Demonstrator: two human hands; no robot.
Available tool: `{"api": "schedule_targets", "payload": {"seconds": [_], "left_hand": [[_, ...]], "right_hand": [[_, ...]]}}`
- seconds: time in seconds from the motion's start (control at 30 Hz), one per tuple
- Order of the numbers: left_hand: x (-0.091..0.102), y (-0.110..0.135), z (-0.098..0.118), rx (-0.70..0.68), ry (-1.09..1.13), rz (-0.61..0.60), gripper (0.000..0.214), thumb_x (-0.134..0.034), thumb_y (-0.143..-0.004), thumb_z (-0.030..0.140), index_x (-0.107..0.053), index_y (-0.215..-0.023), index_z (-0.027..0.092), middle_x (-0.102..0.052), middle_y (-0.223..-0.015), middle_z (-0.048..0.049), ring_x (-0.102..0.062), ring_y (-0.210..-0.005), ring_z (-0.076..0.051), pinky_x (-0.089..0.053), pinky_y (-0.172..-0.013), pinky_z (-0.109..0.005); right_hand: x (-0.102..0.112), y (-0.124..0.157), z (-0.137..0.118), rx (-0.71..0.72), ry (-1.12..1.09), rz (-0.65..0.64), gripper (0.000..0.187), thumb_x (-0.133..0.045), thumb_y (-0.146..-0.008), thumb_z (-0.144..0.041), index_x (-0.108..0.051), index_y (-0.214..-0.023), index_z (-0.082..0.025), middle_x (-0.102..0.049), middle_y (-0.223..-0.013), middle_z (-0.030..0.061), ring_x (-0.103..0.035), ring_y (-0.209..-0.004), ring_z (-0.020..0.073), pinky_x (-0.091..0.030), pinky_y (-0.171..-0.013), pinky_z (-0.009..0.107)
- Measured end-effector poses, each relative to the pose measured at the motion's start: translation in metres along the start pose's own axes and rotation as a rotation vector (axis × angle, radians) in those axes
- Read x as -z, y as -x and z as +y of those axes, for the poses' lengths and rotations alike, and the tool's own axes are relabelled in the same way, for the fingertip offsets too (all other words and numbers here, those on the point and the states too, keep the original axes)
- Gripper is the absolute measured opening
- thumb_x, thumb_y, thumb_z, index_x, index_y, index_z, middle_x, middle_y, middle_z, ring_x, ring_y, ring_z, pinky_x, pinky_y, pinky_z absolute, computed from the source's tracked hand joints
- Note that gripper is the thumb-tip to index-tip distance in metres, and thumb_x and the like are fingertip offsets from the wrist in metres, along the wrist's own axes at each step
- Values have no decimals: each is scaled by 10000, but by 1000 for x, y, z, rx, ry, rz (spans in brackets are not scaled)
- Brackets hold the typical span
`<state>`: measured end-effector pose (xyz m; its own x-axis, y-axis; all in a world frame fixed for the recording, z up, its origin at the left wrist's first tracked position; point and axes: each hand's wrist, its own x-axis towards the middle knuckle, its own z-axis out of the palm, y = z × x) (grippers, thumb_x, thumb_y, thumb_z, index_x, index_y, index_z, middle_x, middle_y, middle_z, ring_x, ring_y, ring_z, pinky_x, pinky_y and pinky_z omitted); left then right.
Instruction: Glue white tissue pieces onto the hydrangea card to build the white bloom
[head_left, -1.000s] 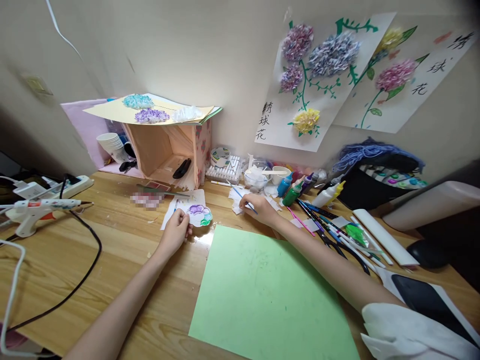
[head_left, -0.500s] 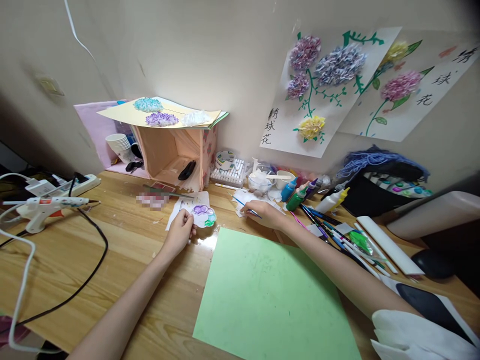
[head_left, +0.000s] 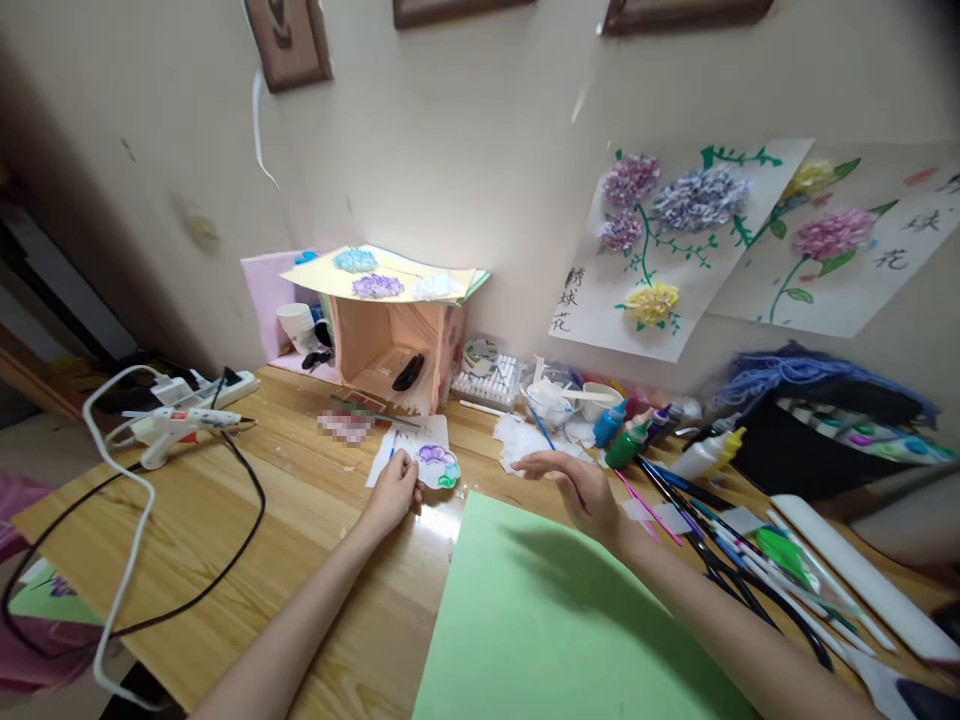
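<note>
My left hand [head_left: 396, 492] is closed on the edge of a small flower-shaped paint palette [head_left: 430, 470] with purple and green paint in its wells. White paper [head_left: 380, 464] lies under that palette. My right hand [head_left: 577, 490] hovers over the top edge of a large green sheet of paper [head_left: 480, 610], fingers stretched out and apart from the thumb. Just behind its fingers, a thin blue paintbrush [head_left: 541, 428] slants up toward the white bowl [head_left: 551, 404]; its lower end is hidden by the hand. Crumpled white tissue [head_left: 517, 440] lies near the fingertips.
Paint bottles [head_left: 627, 444], brushes and pens [head_left: 739, 550] crowd the right side. A cardboard box [head_left: 390, 340] with paper flowers on top stands at the back. On the left lie a glue gun [head_left: 176, 425] and looping cables [head_left: 259, 490]. Flower pictures [head_left: 652, 250] hang on the wall.
My right hand has let go of the blue paintbrush, which now slants by the bowl, and its fingers have opened. My left hand still holds the palette. The view has tilted upward.
</note>
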<state>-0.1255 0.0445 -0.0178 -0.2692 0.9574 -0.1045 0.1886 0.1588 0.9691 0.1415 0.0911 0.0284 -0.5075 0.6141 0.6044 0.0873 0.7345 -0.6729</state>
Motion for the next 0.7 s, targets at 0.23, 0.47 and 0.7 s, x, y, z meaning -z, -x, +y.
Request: {"api": "schedule_targets", "payload": {"seconds": [0.23, 0.47, 0.7], "left_hand": [[3, -4, -8, 11, -24, -25, 264, -418, -764, 452, -308, -662, 235, -465, -436, 69, -395, -336, -91, -243, -349, -187], [7, -8, -12, 11, -143, -45, 226, -340, -810, 409, -291, -667, 241, -460, -480, 61, -432, -365, -114, -290, -391, -220], [21, 8, 7, -136, -396, 93, 272, -388, -847, 386, -417, -634, 218, -552, -636, -37, -551, -660, -200, -376, -642, -304]], "right_hand": [[2, -110, -41, 164, 162, 231, 190, -604, -799, -246, -692, -948, -324, -687, -1068, -4, -642, -961, 243, -469, -873, 382], [10, -211, -27, -44, 416, 379, 159, -555, -790, -218, -674, -893, -197, -712, -859, 87, -655, -754, 239, -495, -731, 395], [6, -237, -10, -36, 477, 318, 91, -551, -750, -131, -628, -781, -169, -700, -790, 79, -658, -722, 210, -510, -679, 346]]}}
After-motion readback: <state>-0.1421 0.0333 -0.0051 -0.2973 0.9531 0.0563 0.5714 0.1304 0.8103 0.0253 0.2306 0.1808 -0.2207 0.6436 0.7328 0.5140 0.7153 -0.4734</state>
